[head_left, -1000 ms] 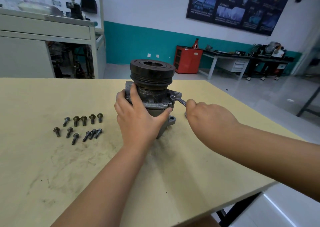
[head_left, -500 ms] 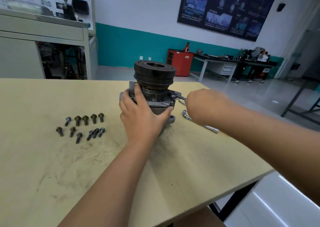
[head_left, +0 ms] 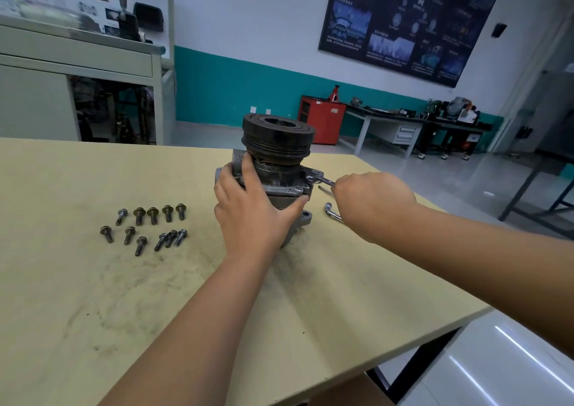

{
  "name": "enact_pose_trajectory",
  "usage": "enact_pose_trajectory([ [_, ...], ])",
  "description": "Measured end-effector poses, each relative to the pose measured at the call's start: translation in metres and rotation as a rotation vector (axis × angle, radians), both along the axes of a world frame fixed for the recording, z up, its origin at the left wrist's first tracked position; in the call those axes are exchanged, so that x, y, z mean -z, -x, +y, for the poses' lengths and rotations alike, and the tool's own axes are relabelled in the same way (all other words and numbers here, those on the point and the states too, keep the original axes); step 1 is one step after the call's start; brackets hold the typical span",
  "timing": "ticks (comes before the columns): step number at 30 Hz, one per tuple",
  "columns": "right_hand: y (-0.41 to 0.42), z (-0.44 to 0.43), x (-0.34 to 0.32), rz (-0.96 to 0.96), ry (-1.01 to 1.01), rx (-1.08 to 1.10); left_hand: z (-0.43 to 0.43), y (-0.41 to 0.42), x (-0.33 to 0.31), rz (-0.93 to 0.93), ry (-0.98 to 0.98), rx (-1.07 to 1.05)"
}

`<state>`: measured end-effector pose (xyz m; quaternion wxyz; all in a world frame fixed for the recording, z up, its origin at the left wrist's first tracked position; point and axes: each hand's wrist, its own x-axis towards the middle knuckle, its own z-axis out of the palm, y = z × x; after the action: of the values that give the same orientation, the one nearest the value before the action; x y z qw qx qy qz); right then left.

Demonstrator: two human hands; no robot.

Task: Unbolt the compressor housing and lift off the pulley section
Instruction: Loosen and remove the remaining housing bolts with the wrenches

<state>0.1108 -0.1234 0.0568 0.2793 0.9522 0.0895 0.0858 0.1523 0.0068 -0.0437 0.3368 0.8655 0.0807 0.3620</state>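
The compressor [head_left: 273, 188] stands upright near the middle of the counter [head_left: 93, 297], its dark pulley [head_left: 277, 138] on top. The left hand [head_left: 248, 210] is wrapped around the housing below the pulley, steadying it. The right hand [head_left: 372, 204], just right of the compressor, is closed on a small wrench [head_left: 320, 180] whose head sits on a bolt at the flange's right edge. Over the last second the right hand has swung the wrench handle away from the person and back again, and a second, bent tool [head_left: 332, 213] lying on the counter beside the compressor has come into view as the hand shifted; the bolt is probably being worked loose in short strokes. Eleven removed bolts [head_left: 149, 225] lie loose left of the compressor, not in any container; none is in view.
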Motion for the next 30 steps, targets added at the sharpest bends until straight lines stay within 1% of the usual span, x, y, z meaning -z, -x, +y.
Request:
enact_pose_trajectory([
  [13,-0.01,-0.015,0.001,0.008,0.103,-0.037,0.002,-0.001,0.002,-0.034,-0.005,-0.005],
  [30,-0.022,-0.03,0.005,-0.012,0.141,-0.112,0.001,0.001,0.002,-0.038,-0.007,-0.009],
])
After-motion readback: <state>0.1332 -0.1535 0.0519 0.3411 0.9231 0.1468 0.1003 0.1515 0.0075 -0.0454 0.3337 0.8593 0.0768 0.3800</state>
